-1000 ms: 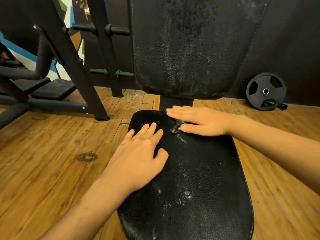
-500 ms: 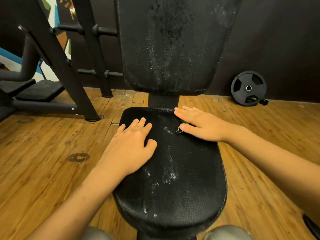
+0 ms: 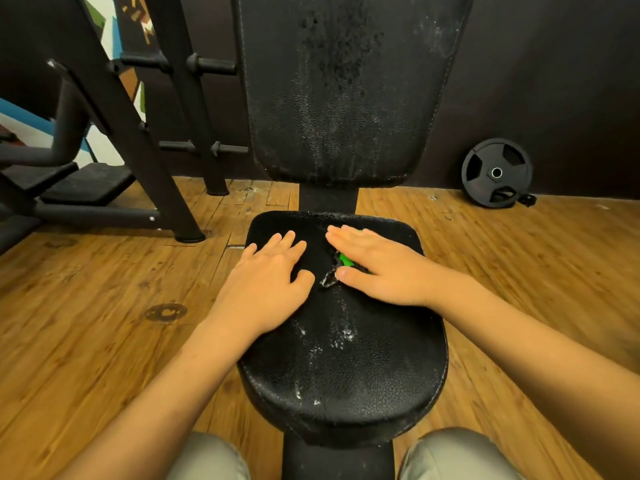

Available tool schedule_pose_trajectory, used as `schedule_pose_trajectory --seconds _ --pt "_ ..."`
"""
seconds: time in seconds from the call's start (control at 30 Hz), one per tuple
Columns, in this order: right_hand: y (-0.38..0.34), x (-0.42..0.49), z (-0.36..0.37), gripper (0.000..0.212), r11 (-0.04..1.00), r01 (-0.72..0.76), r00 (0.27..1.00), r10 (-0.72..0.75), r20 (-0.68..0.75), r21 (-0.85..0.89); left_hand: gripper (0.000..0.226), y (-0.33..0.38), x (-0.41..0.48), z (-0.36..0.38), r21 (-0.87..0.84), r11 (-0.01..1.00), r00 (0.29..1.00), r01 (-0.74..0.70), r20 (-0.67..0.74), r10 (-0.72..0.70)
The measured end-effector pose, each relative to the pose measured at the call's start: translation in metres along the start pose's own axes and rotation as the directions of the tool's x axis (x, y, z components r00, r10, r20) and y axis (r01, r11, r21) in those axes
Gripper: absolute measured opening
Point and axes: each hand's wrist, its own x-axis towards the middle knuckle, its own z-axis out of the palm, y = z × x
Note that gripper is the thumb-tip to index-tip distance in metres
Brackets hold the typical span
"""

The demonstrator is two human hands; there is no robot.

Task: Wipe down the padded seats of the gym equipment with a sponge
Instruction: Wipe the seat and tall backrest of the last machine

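A black padded seat with white foam specks lies in front of me, with its upright black backrest behind it. My left hand rests flat on the seat's far left part, fingers straight. My right hand presses flat on a green sponge at the seat's far middle. Only a small green and grey edge of the sponge shows under the palm and thumb.
A black steel machine frame with pegs stands on the wooden floor to the left. A black weight plate leans on the dark wall at right. My knees show at the bottom edge.
The view pulled back, so the whole seat and my knees now show. My right hand slid the sponge along the far part of the seat; the left hand stayed flat on the seat.
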Motion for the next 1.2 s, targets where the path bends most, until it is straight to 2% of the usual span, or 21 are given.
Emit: schedule_pose_trajectory --seconds 0.1,0.3,0.43,0.6,0.73,0.9,0.97,1.03,1.2 --pt "-0.017 -0.008 0.002 0.077 0.999 -0.043 0.999 0.043 -0.006 -0.021 0.060 -0.002 0.000 0.000 -0.009 1.000 1.000 -0.002 -0.001 0.002" --pt "-0.046 -0.071 0.012 0.086 0.998 0.067 0.997 -0.067 -0.027 -0.010 0.060 -0.004 0.002 0.002 -0.022 1.000 1.000 0.002 -0.004 -0.002" --pt "-0.039 -0.052 0.007 0.085 1.000 0.027 1.000 -0.027 0.009 0.011 0.060 -0.005 0.003 0.003 -0.015 1.000 1.000 -0.003 -0.009 0.003" --pt "-0.046 -0.038 0.013 0.088 0.998 -0.065 0.997 0.064 -0.052 -0.020 0.060 -0.004 0.003 0.003 -0.018 1.000 1.000 0.002 -0.012 -0.002" --pt "-0.066 -0.067 0.021 0.081 0.999 -0.045 0.997 0.046 -0.070 0.005 0.060 -0.005 0.004 0.003 -0.021 1.000 1.000 0.005 -0.014 -0.005" --pt "-0.052 -0.077 0.017 0.064 0.994 0.035 0.998 -0.030 -0.047 0.102 0.060 -0.007 0.005 0.004 -0.041 0.999 1.000 0.009 -0.018 -0.010" --pt "-0.046 -0.079 0.015 0.064 0.985 0.006 0.999 0.001 -0.044 0.172 0.059 -0.008 0.004 0.004 -0.027 1.000 1.000 -0.008 -0.002 0.008" --pt "-0.043 -0.084 0.016 0.069 0.988 -0.003 0.998 0.013 -0.069 0.153 0.055 -0.009 0.004 0.003 0.015 0.999 0.999 -0.037 0.023 0.037" --pt "-0.043 -0.108 0.023 0.063 0.983 0.096 0.990 -0.078 -0.121 0.155 0.051 -0.010 0.004 0.005 0.064 0.995 0.996 -0.073 0.050 0.070"
